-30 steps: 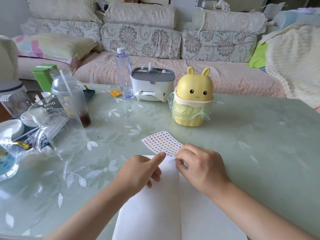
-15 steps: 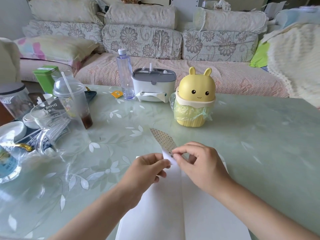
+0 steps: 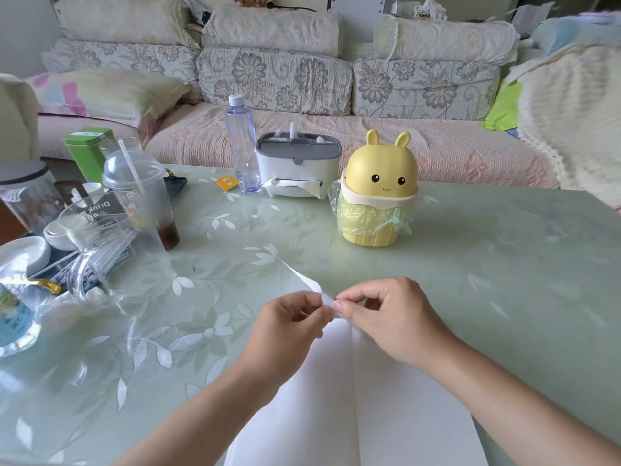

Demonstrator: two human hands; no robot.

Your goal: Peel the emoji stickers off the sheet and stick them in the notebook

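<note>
While your 2 hands meet just above the far edge of the notebook (image 3: 403, 415), each one pinches the near corner of the sticker sheet (image 3: 307, 280) between thumb and forefinger. Your left hand (image 3: 289, 326) and right hand (image 3: 393, 317) nearly touch at that corner, their other fingers curled. The sheet is lifted off the table (image 3: 487, 264) and runs out toward 11 o'clock, showing you only its white side. The notebook lies open and flat at 6 o'clock from your hands, with both pages white. From your hands, a yellow bunny bin (image 3: 379, 190) stands at 1 o'clock, a clear bottle (image 3: 242, 146) at 11 o'clock and a domed plastic cup (image 3: 141, 196) at 10 o'clock.
</note>
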